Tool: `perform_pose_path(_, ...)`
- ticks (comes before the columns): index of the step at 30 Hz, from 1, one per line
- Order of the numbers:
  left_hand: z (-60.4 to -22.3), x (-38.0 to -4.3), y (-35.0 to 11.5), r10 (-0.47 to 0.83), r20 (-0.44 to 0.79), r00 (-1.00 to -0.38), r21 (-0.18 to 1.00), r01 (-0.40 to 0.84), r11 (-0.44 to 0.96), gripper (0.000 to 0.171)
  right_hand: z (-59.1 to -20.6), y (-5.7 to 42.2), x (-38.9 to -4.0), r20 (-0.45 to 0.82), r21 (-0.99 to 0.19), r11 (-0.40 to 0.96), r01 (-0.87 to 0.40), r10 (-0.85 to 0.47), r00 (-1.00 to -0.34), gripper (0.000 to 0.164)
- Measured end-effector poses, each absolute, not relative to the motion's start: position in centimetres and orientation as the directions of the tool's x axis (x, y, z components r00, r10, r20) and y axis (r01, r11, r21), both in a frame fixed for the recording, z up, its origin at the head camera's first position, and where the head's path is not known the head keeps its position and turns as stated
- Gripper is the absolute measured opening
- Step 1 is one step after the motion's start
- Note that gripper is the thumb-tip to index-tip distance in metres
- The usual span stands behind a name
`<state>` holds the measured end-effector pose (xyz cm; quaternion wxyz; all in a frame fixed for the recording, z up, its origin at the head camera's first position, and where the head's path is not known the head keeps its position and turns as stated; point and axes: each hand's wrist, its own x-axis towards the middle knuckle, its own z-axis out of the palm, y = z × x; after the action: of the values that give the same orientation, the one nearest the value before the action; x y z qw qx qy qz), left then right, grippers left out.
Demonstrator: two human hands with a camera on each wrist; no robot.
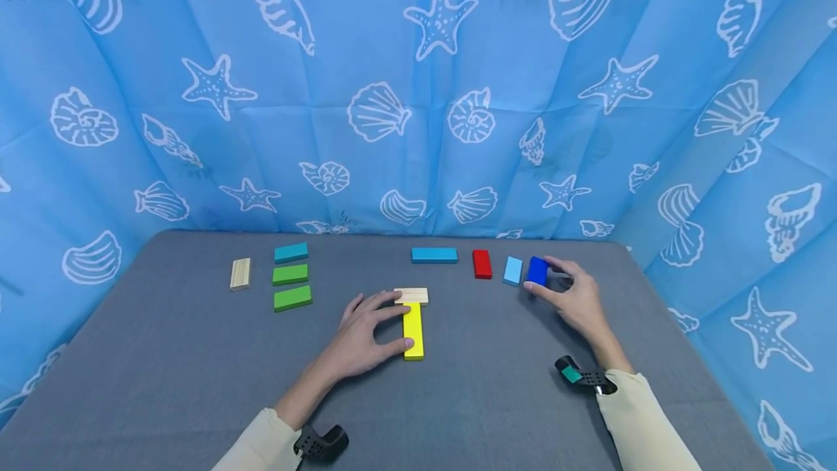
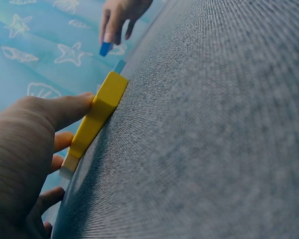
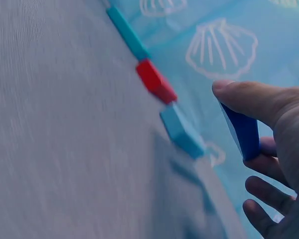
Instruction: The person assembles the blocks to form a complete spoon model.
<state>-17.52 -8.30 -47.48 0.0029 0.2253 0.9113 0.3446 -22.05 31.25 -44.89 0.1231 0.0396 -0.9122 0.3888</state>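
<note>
At table [image 1: 484,405], left hand [image 1: 358,339] spread on yellow block [image 1: 414,327], right hand [image 1: 580,299] pinching blue block [image 1: 538,270]

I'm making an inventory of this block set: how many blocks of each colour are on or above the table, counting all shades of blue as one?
Blue blocks: 4
Green blocks: 2
Plain wood blocks: 2
Yellow block: 1
Red block: 1
Total: 10
</note>
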Motion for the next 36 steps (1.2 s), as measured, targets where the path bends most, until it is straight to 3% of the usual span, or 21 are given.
perform_pose_path(11,-47.6,-17.5,-8.3,0.407,0.152,-0.901,0.625,0.407,0.666,0.057,-42.6,25.1,-20.3,0.308,-0.756,0.537,-0.374,-0.212,-0.928,0.063)
perform_pose_path(21,-47.5,-17.4,-8.0,0.387,0.144,-0.911,0.619,0.388,0.682,0.056,-41.7,20.7,-17.3,0.314,-0.756,0.455,-0.471,-0.38,-0.87,0.064)
perform_pose_path(36,-47.7,-17.5,-8.1,0.391,0.176,-0.904,0.608,0.412,0.679,0.054,-45.1,17.1,-13.4,0.177,-0.8,0.407,-0.44,-0.541,-0.822,0.061)
